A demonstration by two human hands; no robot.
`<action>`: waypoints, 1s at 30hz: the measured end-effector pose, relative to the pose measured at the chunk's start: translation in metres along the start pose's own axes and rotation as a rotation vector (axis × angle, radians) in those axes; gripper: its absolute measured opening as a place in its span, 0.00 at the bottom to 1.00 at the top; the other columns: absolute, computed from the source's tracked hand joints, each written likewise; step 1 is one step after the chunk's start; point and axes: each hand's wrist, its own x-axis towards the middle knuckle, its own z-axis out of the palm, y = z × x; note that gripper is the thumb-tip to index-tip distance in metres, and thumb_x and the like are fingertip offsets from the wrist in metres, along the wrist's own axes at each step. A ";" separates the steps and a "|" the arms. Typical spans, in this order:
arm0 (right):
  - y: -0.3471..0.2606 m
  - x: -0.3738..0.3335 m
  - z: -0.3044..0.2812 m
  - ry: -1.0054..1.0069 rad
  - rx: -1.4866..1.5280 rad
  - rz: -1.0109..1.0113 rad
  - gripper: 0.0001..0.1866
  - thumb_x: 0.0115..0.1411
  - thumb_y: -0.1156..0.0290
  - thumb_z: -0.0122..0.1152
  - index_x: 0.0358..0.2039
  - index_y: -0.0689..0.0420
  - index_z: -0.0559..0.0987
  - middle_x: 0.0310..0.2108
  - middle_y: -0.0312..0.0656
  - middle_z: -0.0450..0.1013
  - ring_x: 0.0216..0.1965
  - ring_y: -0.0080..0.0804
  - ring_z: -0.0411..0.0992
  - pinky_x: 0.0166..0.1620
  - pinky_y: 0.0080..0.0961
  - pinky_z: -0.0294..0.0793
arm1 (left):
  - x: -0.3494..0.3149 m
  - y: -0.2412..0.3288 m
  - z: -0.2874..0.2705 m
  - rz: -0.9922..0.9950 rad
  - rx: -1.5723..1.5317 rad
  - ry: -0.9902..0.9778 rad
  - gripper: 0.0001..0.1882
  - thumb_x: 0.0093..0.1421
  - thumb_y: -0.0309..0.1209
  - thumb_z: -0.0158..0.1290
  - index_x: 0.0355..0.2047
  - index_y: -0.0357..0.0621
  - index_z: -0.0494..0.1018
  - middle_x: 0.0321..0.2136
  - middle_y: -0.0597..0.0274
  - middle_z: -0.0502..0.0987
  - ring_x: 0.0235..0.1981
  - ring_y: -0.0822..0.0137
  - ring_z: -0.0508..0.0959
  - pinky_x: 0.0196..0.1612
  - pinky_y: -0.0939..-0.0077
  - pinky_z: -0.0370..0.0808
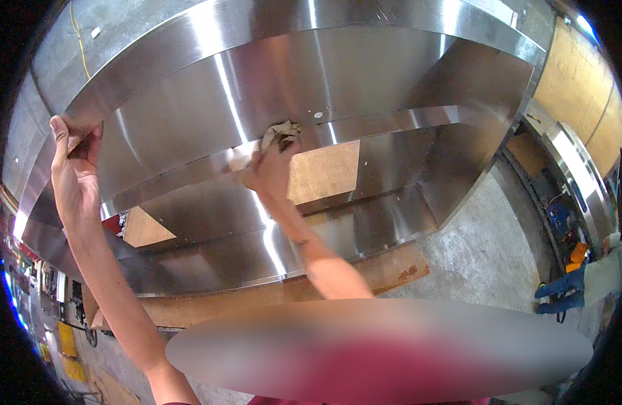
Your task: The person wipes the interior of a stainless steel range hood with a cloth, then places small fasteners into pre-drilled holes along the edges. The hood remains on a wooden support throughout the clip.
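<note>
A large, shiny stainless-steel shell [371, 74], shaped like a hood, fills most of the head view, its hollow side toward me. My left hand [78, 165] is closed round its rim at the left, thumb on the outside and fingers curled inward. Inside the shell, my right hand [276, 165] presses a crumpled beige rag [282, 131] against the inner ledge near the middle. That hand is slightly blurred, its fingers bunched on the cloth. Beside it on the ledge is a pale patch; whether this is cloth or glare I cannot tell. Tan board shows through rectangular openings below the ledge.
A brown board [405, 266] lies under the shell's near edge on the concrete floor [479, 223]. To the right stand another curved steel piece [581, 162], an orange object [579, 254] and a large tan panel [574, 81]. A yellow cord [77, 34] hangs at the upper left.
</note>
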 end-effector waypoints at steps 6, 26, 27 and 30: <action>0.029 0.058 -0.153 0.540 -0.079 -0.342 0.23 0.73 0.69 0.58 0.63 0.67 0.73 0.58 0.57 0.75 0.61 0.51 0.73 0.65 0.42 0.71 | -0.016 -0.003 0.014 0.051 -0.096 0.094 0.19 0.74 0.43 0.60 0.49 0.38 0.81 0.46 0.59 0.82 0.49 0.66 0.82 0.62 0.63 0.83; 0.024 -0.052 -0.192 -0.150 0.224 0.561 0.19 0.74 0.62 0.57 0.59 0.58 0.80 0.57 0.42 0.75 0.52 0.32 0.73 0.56 0.34 0.76 | 0.011 -0.013 -0.053 0.018 -0.121 -0.047 0.21 0.76 0.38 0.58 0.63 0.39 0.76 0.56 0.57 0.79 0.59 0.64 0.79 0.71 0.59 0.76; 0.034 -0.032 -0.230 -0.027 0.092 0.553 0.21 0.73 0.61 0.58 0.61 0.58 0.78 0.58 0.46 0.74 0.54 0.38 0.72 0.57 0.38 0.76 | 0.015 -0.012 -0.062 0.000 -0.128 -0.079 0.22 0.76 0.37 0.57 0.64 0.39 0.75 0.57 0.56 0.78 0.60 0.63 0.79 0.73 0.59 0.74; 0.046 0.064 -0.340 0.344 -0.650 -0.082 0.30 0.71 0.59 0.60 0.68 0.60 0.71 0.63 0.57 0.70 0.60 0.58 0.70 0.61 0.48 0.75 | 0.011 -0.007 -0.089 0.014 -0.019 -0.048 0.23 0.77 0.37 0.56 0.66 0.38 0.73 0.61 0.54 0.75 0.64 0.62 0.77 0.76 0.60 0.70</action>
